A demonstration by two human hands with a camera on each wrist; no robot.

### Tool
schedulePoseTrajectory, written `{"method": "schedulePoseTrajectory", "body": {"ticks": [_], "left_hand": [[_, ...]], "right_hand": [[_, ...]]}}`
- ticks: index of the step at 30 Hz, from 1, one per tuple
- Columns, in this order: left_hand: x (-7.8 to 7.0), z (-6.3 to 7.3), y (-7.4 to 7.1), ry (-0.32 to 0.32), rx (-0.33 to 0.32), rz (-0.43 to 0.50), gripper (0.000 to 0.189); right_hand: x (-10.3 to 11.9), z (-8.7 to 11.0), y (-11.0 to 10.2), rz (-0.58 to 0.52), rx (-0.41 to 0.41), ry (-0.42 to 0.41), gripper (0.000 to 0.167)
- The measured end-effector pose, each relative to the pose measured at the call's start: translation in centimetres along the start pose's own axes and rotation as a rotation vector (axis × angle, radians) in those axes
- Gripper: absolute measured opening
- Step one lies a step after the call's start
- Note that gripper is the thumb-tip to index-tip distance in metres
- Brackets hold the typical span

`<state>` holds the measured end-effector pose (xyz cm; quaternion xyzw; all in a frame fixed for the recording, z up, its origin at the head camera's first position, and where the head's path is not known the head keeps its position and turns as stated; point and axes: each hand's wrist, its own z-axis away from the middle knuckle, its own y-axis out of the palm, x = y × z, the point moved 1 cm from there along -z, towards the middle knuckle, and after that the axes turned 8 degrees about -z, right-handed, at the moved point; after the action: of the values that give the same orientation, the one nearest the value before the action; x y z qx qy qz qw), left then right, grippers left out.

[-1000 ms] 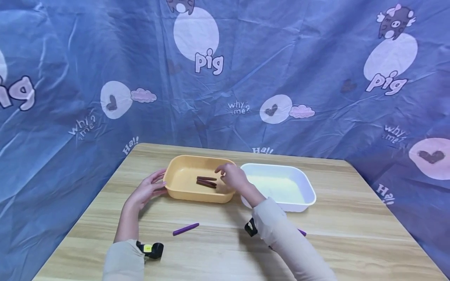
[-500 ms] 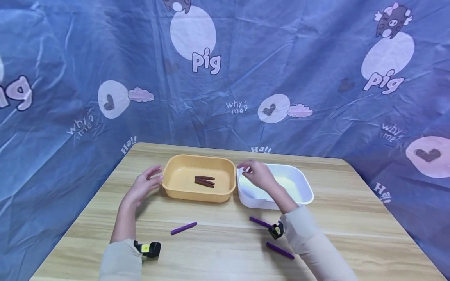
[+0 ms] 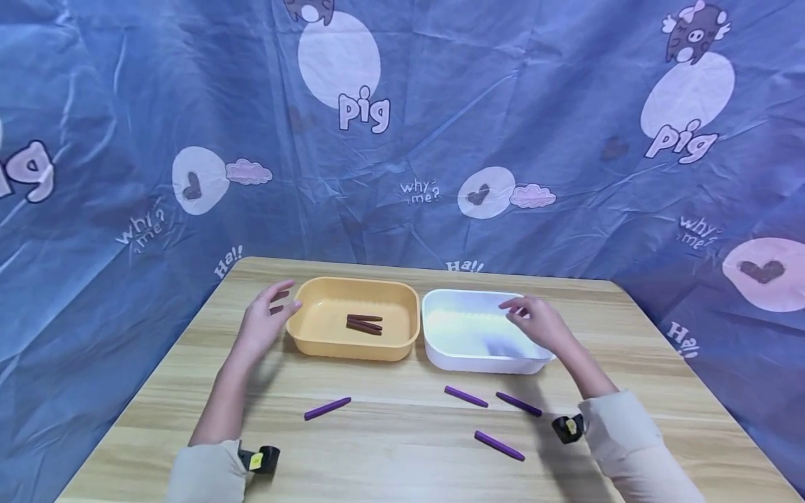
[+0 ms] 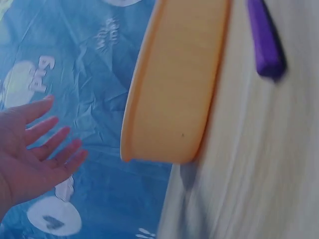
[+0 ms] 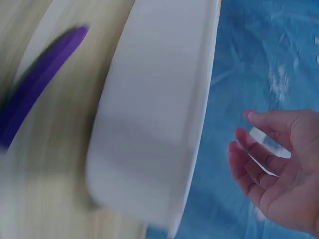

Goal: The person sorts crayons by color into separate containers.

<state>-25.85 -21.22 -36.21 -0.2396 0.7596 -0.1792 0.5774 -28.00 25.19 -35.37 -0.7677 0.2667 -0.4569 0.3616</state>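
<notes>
My left hand [image 3: 260,325] hovers at the left end of a yellow-orange plastic tub [image 3: 352,351], fingers spread and nothing in them. Inside that tub lie brown crayons [image 3: 365,328] in a small bunch. In the left wrist view the left palm [image 4: 25,162] shows bare beside the tub's outer wall. Over the right part of a white tub [image 3: 478,364] is my right hand [image 3: 539,324], its fingers loosely bent and holding nothing. The right wrist view shows the right hand [image 5: 284,169] apart from the white tub's rim.
Purple crayons lie on the wooden table [image 3: 390,433]: one crayon [image 3: 328,409] front left, and three front right, among them a crayon [image 3: 466,396], a darker crayon [image 3: 518,404] and the nearest crayon [image 3: 499,446]. A blue printed cloth [image 3: 402,140] hangs behind the table.
My right hand has moved right, from inside the yellow-orange tub to over the white tub, uncovering the purple crayons. My left hand has let go of the yellow-orange tub's rim and risen slightly.
</notes>
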Motion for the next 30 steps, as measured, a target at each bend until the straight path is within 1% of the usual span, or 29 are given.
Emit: {"method": "schedulePoseTrajectory", "body": {"ticks": [3, 5, 10, 12, 13, 15, 18, 21, 22, 26, 28, 30], "left_hand": [[-0.3, 0.7, -0.1, 0.069, -0.014, -0.055, 0.045], [-0.4, 1.3, -0.2, 0.131, -0.019, -0.094, 0.042], [-0.6, 3.1, 0.0, 0.333, -0.021, -0.184, 0.038], [-0.5, 3.9, 0.2, 0.414, -0.012, -0.226, 0.039], [-0.5, 4.4, 0.3, 0.446, 0.0, -0.243, 0.039], [-0.2, 5.1, 0.6, 0.493, 0.036, -0.282, 0.04], [0.2, 5.9, 1.1, 0.521, 0.117, -0.326, 0.04], [0.6, 6.6, 1.5, 0.529, 0.199, -0.369, 0.042], [0.8, 6.8, 1.6, 0.534, 0.222, -0.389, 0.043], [1.4, 7.6, 2.1, 0.581, 0.281, -0.447, 0.048], [1.6, 8.1, 2.3, 0.603, 0.302, -0.478, 0.05], [1.8, 8.4, 2.5, 0.611, 0.326, -0.501, 0.05]], "right_hand": [[-1.7, 0.9, -0.9, -0.012, -0.016, 0.027, 0.017], [-2.7, 1.5, -1.3, -0.028, -0.038, 0.054, 0.019], [-5.0, 3.1, -1.8, -0.102, -0.106, 0.136, 0.028], [-5.6, 3.7, -1.7, -0.162, -0.109, 0.185, 0.033], [-5.9, 4.0, -1.6, -0.209, -0.096, 0.219, 0.035], [-6.5, 4.5, -1.4, -0.337, -0.056, 0.292, 0.041], [-7.2, 5.1, -1.2, -0.521, 0.003, 0.395, 0.049], [-7.8, 5.3, -1.0, -0.655, 0.024, 0.449, 0.053], [-7.9, 5.4, -1.0, -0.682, 0.024, 0.455, 0.054], [-8.1, 5.3, -0.8, -0.759, 0.018, 0.472, 0.056], [-8.1, 5.3, -0.8, -0.764, 0.019, 0.47, 0.056], [-8.1, 5.2, -0.8, -0.761, 0.019, 0.47, 0.057]]}}
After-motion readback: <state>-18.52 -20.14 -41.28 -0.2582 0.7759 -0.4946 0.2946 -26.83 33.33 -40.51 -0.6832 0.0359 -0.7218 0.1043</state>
